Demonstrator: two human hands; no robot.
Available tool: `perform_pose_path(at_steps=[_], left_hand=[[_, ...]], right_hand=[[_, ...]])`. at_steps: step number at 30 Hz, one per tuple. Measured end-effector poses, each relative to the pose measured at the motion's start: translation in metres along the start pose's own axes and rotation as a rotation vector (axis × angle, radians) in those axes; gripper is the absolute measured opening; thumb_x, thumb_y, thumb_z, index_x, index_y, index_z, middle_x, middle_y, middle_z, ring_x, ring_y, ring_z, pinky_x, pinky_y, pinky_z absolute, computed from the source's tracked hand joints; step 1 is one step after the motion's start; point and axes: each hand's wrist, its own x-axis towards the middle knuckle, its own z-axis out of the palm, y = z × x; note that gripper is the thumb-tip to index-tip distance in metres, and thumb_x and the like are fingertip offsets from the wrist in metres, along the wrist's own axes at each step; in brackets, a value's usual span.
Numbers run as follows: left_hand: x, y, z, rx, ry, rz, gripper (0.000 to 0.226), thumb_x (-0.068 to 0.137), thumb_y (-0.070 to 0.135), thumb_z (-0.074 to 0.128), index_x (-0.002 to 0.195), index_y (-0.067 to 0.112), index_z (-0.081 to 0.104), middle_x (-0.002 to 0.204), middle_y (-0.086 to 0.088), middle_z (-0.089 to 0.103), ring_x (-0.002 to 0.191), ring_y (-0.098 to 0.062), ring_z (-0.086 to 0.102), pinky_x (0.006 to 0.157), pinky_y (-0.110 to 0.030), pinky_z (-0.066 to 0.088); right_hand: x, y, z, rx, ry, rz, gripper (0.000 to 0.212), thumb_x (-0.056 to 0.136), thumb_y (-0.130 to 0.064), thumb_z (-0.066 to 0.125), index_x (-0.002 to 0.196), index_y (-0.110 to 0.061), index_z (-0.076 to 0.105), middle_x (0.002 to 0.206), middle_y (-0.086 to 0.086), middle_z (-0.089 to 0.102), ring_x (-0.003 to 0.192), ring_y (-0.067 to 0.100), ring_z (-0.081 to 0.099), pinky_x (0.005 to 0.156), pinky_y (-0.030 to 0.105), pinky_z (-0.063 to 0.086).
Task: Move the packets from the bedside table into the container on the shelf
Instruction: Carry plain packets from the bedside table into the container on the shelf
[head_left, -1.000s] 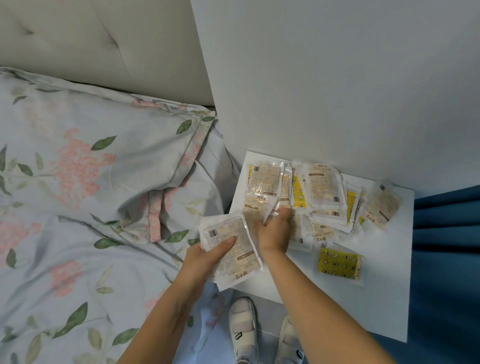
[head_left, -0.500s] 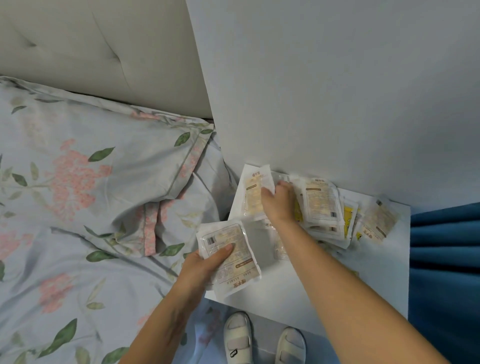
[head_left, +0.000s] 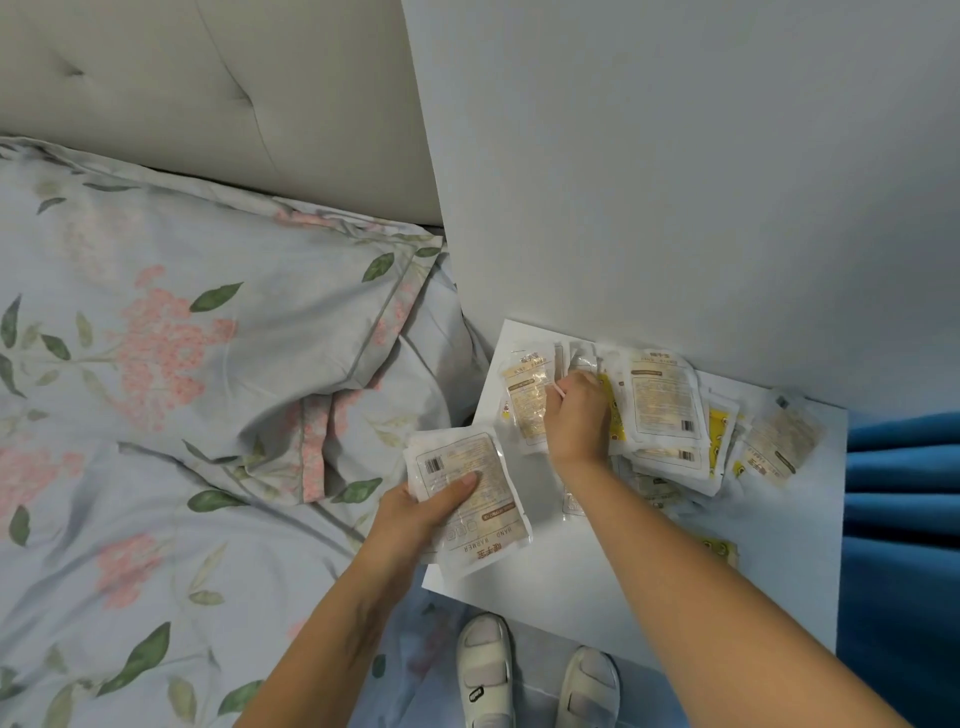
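Several beige and yellow packets (head_left: 667, 410) lie in a loose pile at the back of the white bedside table (head_left: 779, 561). My left hand (head_left: 415, 514) grips a small stack of beige packets (head_left: 467, 493) over the table's front left corner, thumb on top. My right hand (head_left: 576, 415) reaches into the pile, its fingers curled on a beige packet (head_left: 524, 405) at the table's back left. One packet (head_left: 779, 441) lies apart at the right. No container or shelf is in view.
A bed with a floral pillow (head_left: 208, 338) and cover lies to the left, under a padded headboard (head_left: 208, 104). A white wall (head_left: 675, 182) rises behind the table. A blue curtain (head_left: 904, 519) hangs at the right. My white shoes (head_left: 483, 670) stand below the table.
My right hand has moved from the middle of the pile to its back left and taken hold of a beige packet there. My left hand still holds its stack.
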Motion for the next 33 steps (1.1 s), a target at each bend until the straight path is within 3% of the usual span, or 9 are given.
perform_pose_path(at_steps=[4, 6, 11, 15, 20, 25, 30, 33], left_hand=[[-0.002, 0.000, 0.004, 0.020, -0.017, 0.008, 0.041, 0.072, 0.021, 0.077, 0.106, 0.000, 0.071, 0.100, -0.017, 0.075, 0.093, -0.033, 0.072, 0.087, -0.043, 0.057], [-0.004, 0.000, 0.006, 0.025, -0.024, 0.010, 0.033, 0.078, 0.017, 0.075, 0.106, 0.000, 0.071, 0.100, -0.017, 0.075, 0.092, -0.032, 0.073, 0.084, -0.040, 0.059], [-0.009, -0.001, 0.007, 0.042, -0.030, 0.013, 0.025, 0.083, 0.015, 0.072, 0.103, 0.001, 0.072, 0.098, -0.015, 0.076, 0.089, -0.029, 0.074, 0.074, -0.031, 0.061], [-0.011, -0.002, 0.008, 0.041, -0.021, 0.016, 0.024, 0.082, 0.015, 0.072, 0.102, 0.001, 0.072, 0.096, -0.015, 0.076, 0.087, -0.028, 0.074, 0.071, -0.029, 0.061], [-0.012, -0.003, 0.011, 0.043, -0.021, 0.020, 0.022, 0.082, 0.015, 0.072, 0.100, 0.002, 0.072, 0.095, -0.014, 0.076, 0.085, -0.026, 0.074, 0.071, -0.029, 0.061], [-0.010, -0.006, 0.012, 0.044, -0.016, 0.023, 0.020, 0.082, 0.015, 0.073, 0.098, 0.003, 0.073, 0.093, -0.013, 0.077, 0.084, -0.025, 0.075, 0.072, -0.028, 0.061], [-0.006, -0.009, 0.009, 0.031, -0.015, 0.015, 0.025, 0.080, 0.016, 0.074, 0.100, 0.003, 0.073, 0.096, -0.014, 0.076, 0.088, -0.028, 0.074, 0.078, -0.033, 0.060], [-0.005, -0.011, 0.009, 0.027, -0.009, 0.009, 0.026, 0.078, 0.017, 0.075, 0.100, 0.003, 0.073, 0.096, -0.014, 0.076, 0.089, -0.028, 0.074, 0.081, -0.036, 0.059]], right_hand=[[0.000, 0.008, -0.006, 0.004, 0.027, -0.019, 0.019, 0.092, -0.007, 0.059, 0.076, 0.002, 0.065, 0.088, 0.013, 0.067, 0.076, 0.013, 0.047, 0.054, 0.015, 0.031], [-0.001, 0.010, -0.007, 0.032, 0.037, -0.026, 0.020, 0.090, -0.006, 0.061, 0.071, 0.000, 0.064, 0.087, 0.014, 0.069, 0.076, 0.018, 0.055, 0.056, 0.018, 0.036], [-0.007, 0.016, -0.011, 0.052, 0.050, -0.051, 0.015, 0.089, -0.006, 0.064, 0.094, 0.007, 0.072, 0.118, 0.010, 0.069, 0.104, 0.025, 0.066, 0.076, 0.019, 0.045], [-0.009, 0.020, -0.010, -0.024, 0.030, -0.057, 0.021, 0.092, -0.009, 0.059, 0.108, -0.002, 0.071, 0.113, 0.014, 0.070, 0.095, 0.029, 0.069, 0.076, 0.035, 0.058], [-0.012, 0.019, -0.008, -0.128, 0.036, -0.041, 0.027, 0.093, -0.008, 0.057, 0.118, -0.003, 0.066, 0.115, 0.013, 0.069, 0.091, 0.029, 0.069, 0.071, 0.037, 0.060], [-0.021, 0.022, -0.009, -0.002, 0.111, -0.085, 0.014, 0.087, 0.000, 0.063, 0.094, 0.000, 0.075, 0.107, 0.014, 0.072, 0.092, 0.031, 0.069, 0.073, 0.034, 0.058], [-0.023, 0.025, -0.011, 0.059, 0.120, -0.030, 0.015, 0.086, 0.002, 0.063, 0.088, -0.004, 0.077, 0.089, 0.014, 0.068, 0.073, 0.031, 0.063, 0.059, 0.028, 0.046], [-0.024, 0.023, -0.013, 0.075, 0.183, -0.076, 0.012, 0.082, 0.002, 0.067, 0.074, -0.004, 0.074, 0.073, 0.011, 0.066, 0.064, 0.028, 0.060, 0.054, 0.028, 0.047]])
